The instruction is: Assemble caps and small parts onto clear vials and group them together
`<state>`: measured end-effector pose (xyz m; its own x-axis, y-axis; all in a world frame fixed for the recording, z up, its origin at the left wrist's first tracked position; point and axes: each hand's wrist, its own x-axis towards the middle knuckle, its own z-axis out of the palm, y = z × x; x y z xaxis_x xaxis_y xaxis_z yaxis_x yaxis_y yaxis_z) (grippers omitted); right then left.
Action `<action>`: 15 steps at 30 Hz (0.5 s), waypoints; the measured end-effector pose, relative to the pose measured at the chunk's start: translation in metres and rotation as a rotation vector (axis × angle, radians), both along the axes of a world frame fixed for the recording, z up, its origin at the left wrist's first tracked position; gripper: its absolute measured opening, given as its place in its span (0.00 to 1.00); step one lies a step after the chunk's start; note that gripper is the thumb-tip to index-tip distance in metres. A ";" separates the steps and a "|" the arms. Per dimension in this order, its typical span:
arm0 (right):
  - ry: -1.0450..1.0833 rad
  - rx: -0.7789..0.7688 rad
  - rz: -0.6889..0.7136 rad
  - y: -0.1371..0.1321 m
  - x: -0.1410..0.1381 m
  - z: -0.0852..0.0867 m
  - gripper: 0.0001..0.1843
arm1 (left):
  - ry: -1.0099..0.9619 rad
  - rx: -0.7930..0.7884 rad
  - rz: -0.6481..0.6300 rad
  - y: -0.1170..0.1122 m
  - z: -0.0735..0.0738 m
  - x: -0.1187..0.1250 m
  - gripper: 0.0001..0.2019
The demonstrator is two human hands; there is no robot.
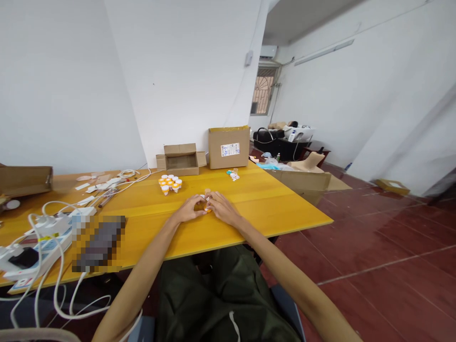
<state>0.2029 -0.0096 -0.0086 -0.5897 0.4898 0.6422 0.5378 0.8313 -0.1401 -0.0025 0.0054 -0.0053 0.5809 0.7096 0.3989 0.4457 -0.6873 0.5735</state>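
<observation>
Both hands meet over the yellow table near its front edge. My left hand [188,209] curves its thumb and fingers round a small orange-and-white piece [207,209], gripping its left side. From the right, my right hand [223,209] pinches the same piece, and its fingers hide much of it. A little farther back and to the left stands a cluster of several small white-topped orange pieces [170,183] of similar colours. Small white and teal bits [233,175] lie beyond the right hand.
An open cardboard box [181,160] and a closed, labelled carton [229,148] stand at the table's back. On the left are a power strip [53,242] with plugs and white cables, a blurred-out dark object [101,242] and scattered paper scraps [103,184]. The table's right edge borders a red tiled floor [374,256].
</observation>
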 end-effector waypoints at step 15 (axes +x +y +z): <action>-0.012 0.017 -0.014 0.001 -0.001 -0.001 0.07 | -0.047 -0.042 -0.004 -0.001 0.002 0.001 0.10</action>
<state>0.2019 -0.0090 -0.0096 -0.5907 0.4871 0.6433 0.5509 0.8260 -0.1196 -0.0017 0.0044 -0.0035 0.5654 0.7237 0.3956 0.4148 -0.6641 0.6220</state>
